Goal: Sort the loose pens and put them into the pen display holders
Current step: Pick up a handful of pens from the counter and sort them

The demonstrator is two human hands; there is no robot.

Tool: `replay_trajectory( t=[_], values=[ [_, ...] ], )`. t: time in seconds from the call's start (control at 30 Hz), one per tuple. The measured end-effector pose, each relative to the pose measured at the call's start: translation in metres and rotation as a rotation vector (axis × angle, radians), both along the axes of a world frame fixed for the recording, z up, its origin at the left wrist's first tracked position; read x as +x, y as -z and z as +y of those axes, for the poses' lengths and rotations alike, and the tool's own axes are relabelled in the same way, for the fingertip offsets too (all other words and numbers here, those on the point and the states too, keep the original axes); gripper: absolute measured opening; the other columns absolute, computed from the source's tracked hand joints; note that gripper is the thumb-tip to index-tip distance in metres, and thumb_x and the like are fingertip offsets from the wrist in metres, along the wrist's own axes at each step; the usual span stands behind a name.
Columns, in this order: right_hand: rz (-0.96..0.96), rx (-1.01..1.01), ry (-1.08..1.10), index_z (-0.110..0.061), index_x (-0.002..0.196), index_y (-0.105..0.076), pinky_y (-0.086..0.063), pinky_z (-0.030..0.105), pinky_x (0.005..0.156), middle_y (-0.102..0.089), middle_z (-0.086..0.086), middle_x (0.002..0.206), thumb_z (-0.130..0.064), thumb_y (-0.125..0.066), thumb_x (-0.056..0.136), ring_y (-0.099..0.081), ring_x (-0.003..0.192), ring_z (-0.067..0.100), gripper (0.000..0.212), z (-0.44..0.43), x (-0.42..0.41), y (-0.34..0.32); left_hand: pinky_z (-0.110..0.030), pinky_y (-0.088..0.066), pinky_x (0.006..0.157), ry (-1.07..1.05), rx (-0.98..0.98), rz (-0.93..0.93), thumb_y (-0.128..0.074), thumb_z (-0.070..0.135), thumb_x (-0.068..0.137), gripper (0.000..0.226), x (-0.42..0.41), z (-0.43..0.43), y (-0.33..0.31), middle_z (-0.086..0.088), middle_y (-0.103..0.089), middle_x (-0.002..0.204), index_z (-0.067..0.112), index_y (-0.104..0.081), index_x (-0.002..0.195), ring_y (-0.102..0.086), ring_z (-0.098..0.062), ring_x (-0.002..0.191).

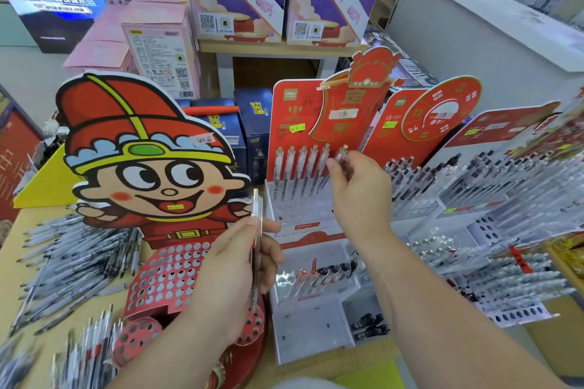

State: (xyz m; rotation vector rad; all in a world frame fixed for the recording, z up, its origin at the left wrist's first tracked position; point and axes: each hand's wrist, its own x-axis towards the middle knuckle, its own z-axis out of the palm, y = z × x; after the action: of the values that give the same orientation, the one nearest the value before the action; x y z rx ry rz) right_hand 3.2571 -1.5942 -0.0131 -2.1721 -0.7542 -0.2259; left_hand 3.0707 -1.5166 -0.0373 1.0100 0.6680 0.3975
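My left hand (234, 265) grips a small bundle of clear pens (256, 230) upright, in front of the cartoon-boy holder (164, 275). My right hand (360, 189) pinches one clear gold-tipped pen (342, 155) at the right end of the back row of the red display holder (303, 218). Several matching pens (300, 167) stand in that row to its left. A heap of loose pens (72, 262) lies on the wooden table at the left.
More pen holders (493, 199), full of dark-capped pens, stand to the right. A low clear tray (316, 278) in front holds a few pens. Dark blue boxes (252, 129) and pink cartons (158, 41) stand behind. More loose pens (88, 347) lie at bottom left.
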Motion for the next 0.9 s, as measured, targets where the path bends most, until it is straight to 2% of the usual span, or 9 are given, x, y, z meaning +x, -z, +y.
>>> replay_trajectory(
  t=[0.23, 0.4, 0.47, 0.53, 0.67, 0.73, 0.83, 0.9],
  values=[
    [0.015, -0.003, 0.024, -0.012, 0.091, -0.067, -0.036, 0.025, 0.068, -0.061, -0.001, 0.084, -0.028, -0.06, 0.099, -0.053, 0.076, 0.013, 0.019, 0.003, 0.0, -0.001, -0.026, -0.036, 0.039, -0.002, 0.006, 0.003, -0.04, 0.027, 0.109, 0.039, -0.001, 0.0, 0.005, -0.017, -0.063, 0.07, 0.014, -0.073, 0.094, -0.048, -0.021, 0.045],
    [-0.037, 0.0, 0.029, -0.011, 0.092, -0.067, -0.033, 0.018, 0.063, -0.059, -0.002, 0.082, -0.02, -0.059, 0.099, -0.052, 0.074, 0.011, 0.013, 0.002, -0.004, -0.003, -0.026, -0.035, 0.037, -0.017, -0.006, 0.005, -0.04, 0.029, 0.108, 0.04, 0.002, 0.001, 0.011, -0.017, -0.064, 0.068, 0.014, -0.074, 0.091, -0.048, -0.022, 0.042],
    [-0.044, -0.034, 0.02, -0.01, 0.088, -0.066, -0.032, 0.022, 0.061, -0.059, 0.0, 0.08, -0.02, -0.059, 0.099, -0.05, 0.072, 0.013, 0.016, 0.004, -0.001, -0.004, -0.025, -0.035, 0.036, -0.02, -0.015, 0.008, -0.039, 0.028, 0.108, 0.043, 0.004, 0.002, 0.012, -0.017, -0.063, 0.066, 0.016, -0.074, 0.087, -0.048, -0.022, 0.039],
    [-0.038, -0.082, 0.006, -0.01, 0.083, -0.065, -0.036, 0.03, 0.062, -0.06, 0.003, 0.077, -0.021, -0.059, 0.099, -0.052, 0.071, 0.017, 0.02, 0.005, 0.002, -0.005, -0.024, -0.035, 0.035, -0.016, -0.021, 0.016, -0.039, 0.028, 0.109, 0.045, 0.006, 0.004, 0.013, -0.017, -0.063, 0.064, 0.017, -0.074, 0.084, -0.048, -0.022, 0.037],
    [-0.003, -0.145, -0.022, -0.008, 0.08, -0.067, -0.044, 0.033, 0.063, -0.064, 0.005, 0.074, -0.021, -0.063, 0.097, -0.057, 0.071, 0.024, 0.022, 0.003, 0.005, -0.005, -0.025, -0.033, 0.035, -0.023, -0.024, 0.007, -0.039, 0.027, 0.108, 0.045, 0.007, 0.002, 0.014, -0.017, -0.06, 0.061, 0.016, -0.075, 0.084, -0.045, -0.022, 0.035],
    [0.026, -0.165, -0.034, -0.009, 0.08, -0.068, -0.045, 0.032, 0.062, -0.065, 0.003, 0.073, -0.02, -0.065, 0.095, -0.058, 0.069, 0.022, 0.018, 0.002, 0.004, -0.005, -0.025, -0.032, 0.035, -0.017, -0.023, 0.007, -0.038, 0.026, 0.108, 0.045, 0.008, 0.001, 0.014, -0.016, -0.058, 0.059, 0.016, -0.076, 0.085, -0.042, -0.022, 0.034],
    [0.039, -0.176, -0.035, -0.011, 0.074, -0.065, -0.038, 0.027, 0.059, -0.063, -0.002, 0.069, -0.018, -0.067, 0.092, -0.055, 0.063, 0.016, 0.019, -0.001, -0.001, -0.007, -0.026, -0.032, 0.036, 0.015, -0.049, 0.015, -0.036, 0.023, 0.107, 0.047, 0.01, 0.003, 0.014, -0.016, -0.057, 0.058, 0.016, -0.077, 0.085, -0.041, -0.022, 0.033],
    [0.045, -0.186, -0.031, -0.01, 0.08, -0.066, -0.045, 0.03, 0.061, -0.067, -0.001, 0.077, -0.022, -0.065, 0.092, -0.058, 0.067, 0.016, 0.017, -0.004, -0.005, -0.008, -0.027, -0.032, 0.036, 0.027, -0.048, 0.001, -0.035, 0.021, 0.107, 0.048, 0.009, 0.002, 0.013, -0.016, -0.056, 0.058, 0.016, -0.078, 0.086, -0.041, -0.022, 0.033]
  ],
)
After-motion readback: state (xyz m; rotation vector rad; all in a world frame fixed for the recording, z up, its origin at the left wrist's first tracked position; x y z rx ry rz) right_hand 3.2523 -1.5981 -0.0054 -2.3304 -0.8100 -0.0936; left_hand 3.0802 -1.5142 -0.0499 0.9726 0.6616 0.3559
